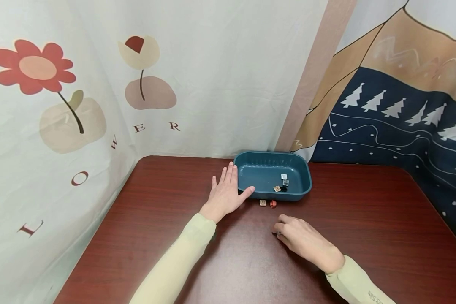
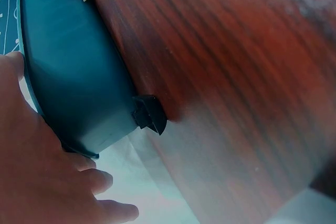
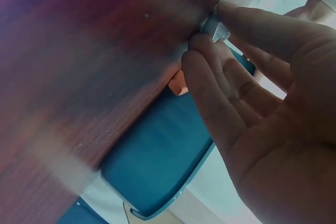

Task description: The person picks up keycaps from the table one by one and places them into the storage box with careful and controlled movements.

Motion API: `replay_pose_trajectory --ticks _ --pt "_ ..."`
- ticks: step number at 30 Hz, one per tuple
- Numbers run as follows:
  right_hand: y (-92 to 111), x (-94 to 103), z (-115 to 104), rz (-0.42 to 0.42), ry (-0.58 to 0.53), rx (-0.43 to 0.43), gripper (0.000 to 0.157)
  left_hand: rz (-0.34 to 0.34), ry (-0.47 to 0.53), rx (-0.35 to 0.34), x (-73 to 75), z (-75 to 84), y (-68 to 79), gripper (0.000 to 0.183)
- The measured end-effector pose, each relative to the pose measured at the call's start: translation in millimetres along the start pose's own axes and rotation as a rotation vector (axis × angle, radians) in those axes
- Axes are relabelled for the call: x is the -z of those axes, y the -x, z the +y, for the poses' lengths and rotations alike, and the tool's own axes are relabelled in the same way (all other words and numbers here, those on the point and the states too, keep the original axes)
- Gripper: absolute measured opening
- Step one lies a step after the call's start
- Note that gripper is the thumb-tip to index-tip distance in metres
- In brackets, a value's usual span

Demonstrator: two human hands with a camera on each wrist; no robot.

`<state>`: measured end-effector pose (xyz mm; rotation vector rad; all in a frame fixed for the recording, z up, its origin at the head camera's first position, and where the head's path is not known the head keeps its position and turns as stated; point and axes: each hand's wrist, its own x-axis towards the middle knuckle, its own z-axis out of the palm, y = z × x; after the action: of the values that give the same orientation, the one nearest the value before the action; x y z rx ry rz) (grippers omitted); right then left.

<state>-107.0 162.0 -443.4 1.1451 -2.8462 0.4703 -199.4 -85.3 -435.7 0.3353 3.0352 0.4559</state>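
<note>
My left hand (image 1: pixel 225 198) rests against the left end of a dark teal plastic basin (image 1: pixel 308 195), fingers straight and thumb over its near rim. Between the thumb and fingers of my right hand (image 1: pixel 302 238), a small grey keycap (image 3: pixel 211 25) is pinched just above the table, partly covered. Inside the basin lie several keycaps, among them a white one (image 1: pixel 283 177) and a tan one (image 1: pixel 277 188). Along its near side sit a beige keycap (image 1: pixel 262 203) and a red-orange keycap (image 1: pixel 273 204). A black keycap (image 2: pixel 152 115) stands by the basin's wall in the left wrist view.
A reddish-brown wooden table (image 1: pixel 365 211) carries everything. Behind it hangs a pale curtain (image 1: pixel 220 76) with flower prints, and a navy and tan printed cloth (image 1: pixel 395 114) covers the right side. The basin stands close to the table's back edge.
</note>
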Motion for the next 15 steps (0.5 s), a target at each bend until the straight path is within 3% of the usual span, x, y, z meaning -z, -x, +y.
replay_pose_trajectory --ticks 10,15 --pt "1.9 7.7 0.8 0.053 -0.015 -0.006 0.015 0.000 -0.002 -0.001 0.0 -0.1 0.4 0.102" --pt "1.2 15.0 2.4 0.133 -0.028 0.001 0.016 0.001 -0.001 -0.003 0.4 0.0 0.5 0.102"
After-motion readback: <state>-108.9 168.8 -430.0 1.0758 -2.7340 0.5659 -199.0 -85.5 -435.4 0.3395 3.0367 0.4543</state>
